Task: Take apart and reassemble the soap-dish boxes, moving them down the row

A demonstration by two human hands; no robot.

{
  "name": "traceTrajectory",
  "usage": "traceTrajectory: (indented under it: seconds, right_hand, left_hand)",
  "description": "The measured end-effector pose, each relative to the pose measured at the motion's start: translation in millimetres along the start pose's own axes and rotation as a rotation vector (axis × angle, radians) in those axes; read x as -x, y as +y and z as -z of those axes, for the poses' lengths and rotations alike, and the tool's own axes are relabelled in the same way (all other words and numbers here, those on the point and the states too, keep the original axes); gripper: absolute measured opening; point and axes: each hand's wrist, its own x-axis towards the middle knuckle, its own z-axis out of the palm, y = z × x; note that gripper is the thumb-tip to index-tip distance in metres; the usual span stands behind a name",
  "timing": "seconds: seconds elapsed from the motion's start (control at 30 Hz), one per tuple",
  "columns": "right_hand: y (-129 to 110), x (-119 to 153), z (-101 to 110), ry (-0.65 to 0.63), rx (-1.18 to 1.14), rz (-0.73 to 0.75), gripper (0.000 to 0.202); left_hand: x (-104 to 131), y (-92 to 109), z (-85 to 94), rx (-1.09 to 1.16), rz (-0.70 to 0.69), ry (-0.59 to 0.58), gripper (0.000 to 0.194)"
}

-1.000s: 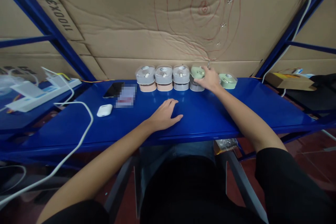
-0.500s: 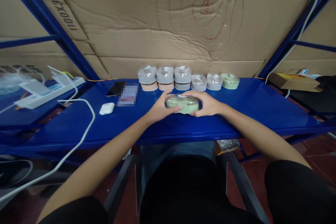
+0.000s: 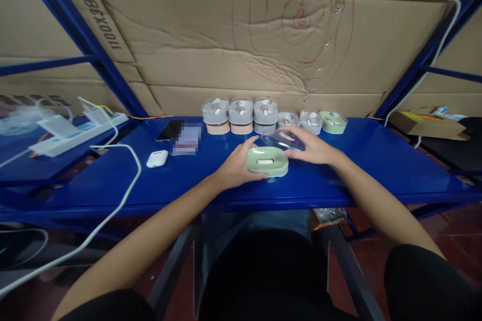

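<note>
My left hand (image 3: 238,164) grips the left end of a light green oval box (image 3: 277,166), fingers behind and thumb along the front. Inside the box, a small cream-coloured bar (image 3: 265,161) shows at the middle. Behind and to the right, my right hand (image 3: 315,146) is closed on a clear plastic lid (image 3: 277,139), which is tilted and apart from most of the box. The lid's far edge is faint against the blue table.
Along the back stand stacked grey and orange boxes (image 3: 241,111) with clear lids, then a green one (image 3: 333,122). To the left lie a white earphone case (image 3: 157,159), a dark phone (image 3: 170,130), a power strip (image 3: 79,133) and a white cable (image 3: 131,180). Cardboard (image 3: 181,60) backs the blue table (image 3: 339,180).
The clear lid has come off the green box. My right hand has lifted it back and to the right, while my left hand keeps hold of the box.
</note>
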Motion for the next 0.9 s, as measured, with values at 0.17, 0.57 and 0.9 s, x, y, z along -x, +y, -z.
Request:
traceTrajectory:
  seconds: [0.17, 0.57, 0.9]
  right_hand:
    - [36.1, 18.3, 26.6, -0.052, 0.088, -0.301, 0.069]
    - [62.3, 24.7, 14.6, -0.125, 0.197, -0.354, 0.110]
    - [54.6, 21.3, 6.5, -0.121, 0.257, -0.358, 0.102]
  left_hand:
    - [3.4, -0.3, 0.2, -0.087, -0.047, -0.058, 0.048]
    - [-10.5, -18.6, 25.9, -0.370, 0.225, 0.196, 0.063]
    - [-9.7, -35.6, 40.9, -0.455, 0.349, 0.137, 0.066]
